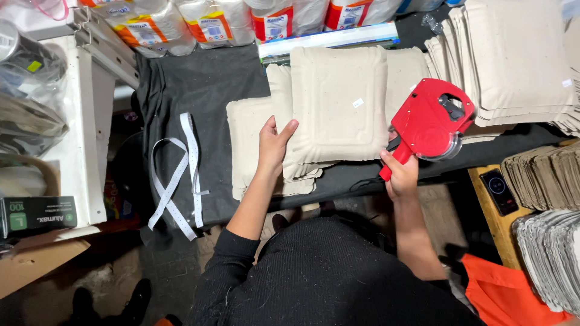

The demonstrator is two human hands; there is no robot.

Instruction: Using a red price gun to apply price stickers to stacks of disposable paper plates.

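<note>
Square beige pulp tray (pixel 338 102), small white sticker, embossed rim

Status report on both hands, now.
Left hand flat on top tray of stack. Right hand grips red label gun, over stack's right edge. Nothing in the way.

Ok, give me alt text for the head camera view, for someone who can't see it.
Seen from above, a person's right hand holds a red label gun over a stack of beige square pulp plates on a black-covered table, while the left hand rests on the stack's edge. White backing strips lie to the left, more plate stacks to the right.
</note>
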